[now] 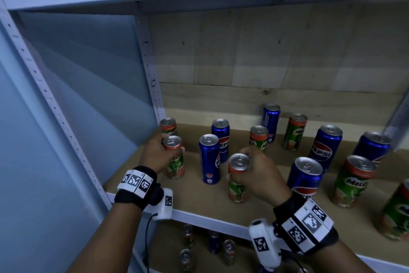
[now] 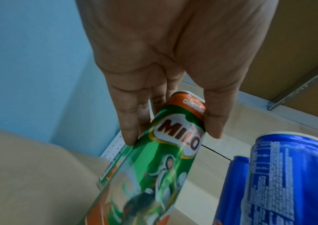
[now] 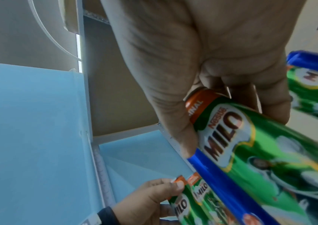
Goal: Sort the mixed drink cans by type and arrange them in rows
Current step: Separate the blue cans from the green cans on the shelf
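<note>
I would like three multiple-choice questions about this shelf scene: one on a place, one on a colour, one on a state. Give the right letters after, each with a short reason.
1. Where does the Milo can in the left hand stand?
A. at the shelf's left end
B. at the right end
C. on the lower shelf

2. What colour are the Pepsi cans?
A. red
B. blue
C. silver

3. What is the right hand doing?
A. hanging open
B. pressing flat on the shelf
C. gripping a Milo can

Answers: 1 A, that Milo can is near the left upright; 2 B, their bodies are blue; 3 C, fingers curl round the can.
</note>
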